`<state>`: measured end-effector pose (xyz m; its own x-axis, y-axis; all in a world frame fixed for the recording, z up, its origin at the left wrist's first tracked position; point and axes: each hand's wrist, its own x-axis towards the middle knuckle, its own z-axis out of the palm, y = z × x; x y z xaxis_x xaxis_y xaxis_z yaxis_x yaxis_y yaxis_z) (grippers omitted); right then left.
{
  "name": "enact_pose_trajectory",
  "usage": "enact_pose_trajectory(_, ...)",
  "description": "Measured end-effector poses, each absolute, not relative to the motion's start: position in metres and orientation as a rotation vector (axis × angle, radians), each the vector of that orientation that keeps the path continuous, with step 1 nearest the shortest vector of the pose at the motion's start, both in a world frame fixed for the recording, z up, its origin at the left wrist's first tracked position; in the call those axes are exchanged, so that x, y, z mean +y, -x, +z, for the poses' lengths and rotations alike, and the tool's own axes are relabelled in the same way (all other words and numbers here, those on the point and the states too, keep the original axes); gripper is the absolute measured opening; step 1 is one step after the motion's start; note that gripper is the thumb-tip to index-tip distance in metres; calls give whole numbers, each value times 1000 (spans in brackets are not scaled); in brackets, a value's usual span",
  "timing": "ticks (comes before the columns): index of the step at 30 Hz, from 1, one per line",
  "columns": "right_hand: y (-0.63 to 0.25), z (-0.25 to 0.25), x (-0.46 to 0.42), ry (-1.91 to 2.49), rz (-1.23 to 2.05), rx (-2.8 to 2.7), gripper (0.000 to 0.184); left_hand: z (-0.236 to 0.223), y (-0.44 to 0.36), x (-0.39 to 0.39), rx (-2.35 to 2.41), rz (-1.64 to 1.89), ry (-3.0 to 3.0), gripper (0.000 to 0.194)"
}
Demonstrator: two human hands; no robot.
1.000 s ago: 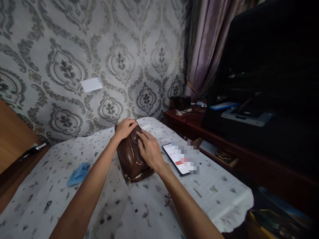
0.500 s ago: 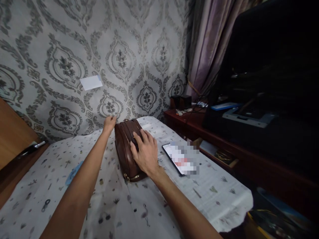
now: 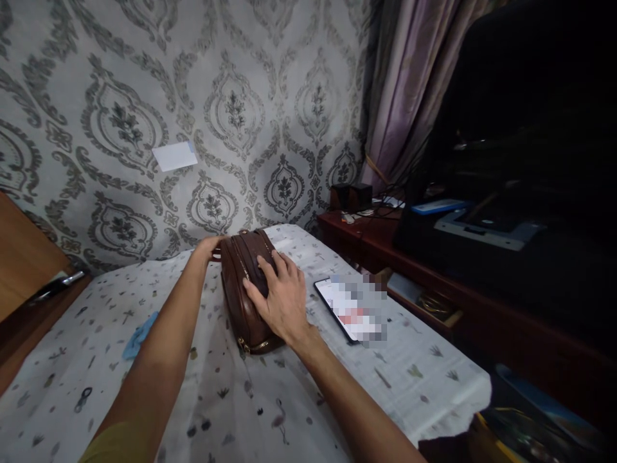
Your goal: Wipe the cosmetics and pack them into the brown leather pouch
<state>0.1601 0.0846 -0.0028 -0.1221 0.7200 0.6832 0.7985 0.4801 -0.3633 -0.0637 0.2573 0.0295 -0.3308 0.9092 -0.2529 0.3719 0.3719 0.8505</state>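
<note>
A brown leather bag [image 3: 236, 302] with gold-coloured zips lies lengthwise on the white patterned cloth [image 3: 260, 399]. Spread fingers of my right hand [image 3: 282, 299] rest on its top and right side, the thumb lying near a zip line. At the far left end, my left hand [image 3: 208, 247] is closed against the bag, with a brown strap-like piece showing under it. Its fingertips are partly hidden, so exactly which part they grip is unclear. Just right of the bag lies a smartphone [image 3: 337, 312] with a lit, partly blurred screen.
Something light blue [image 3: 139, 335] lies left of my left forearm. A patterned wall [image 3: 284, 128] with a white switch plate [image 3: 175, 156] stands behind. To the right are a dark red desk [image 3: 357, 228], an open drawer [image 3: 450, 317] and a large black screen [image 3: 520, 128].
My left hand has shifted slightly down and left, and a brown strap-like piece now shows under it. My right thumb has spread further left across the bag, which stays in place.
</note>
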Motion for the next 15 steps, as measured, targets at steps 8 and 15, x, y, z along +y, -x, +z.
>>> enact_pose_trajectory(8,-160,-2,85,1270,-117,-1876,51,39,61,266,1886,896,-1117,38)
enact_pose_trajectory(15,-160,-3,86,1255,-138,-1857,50,41,54,273,1905,895,-1110,38)
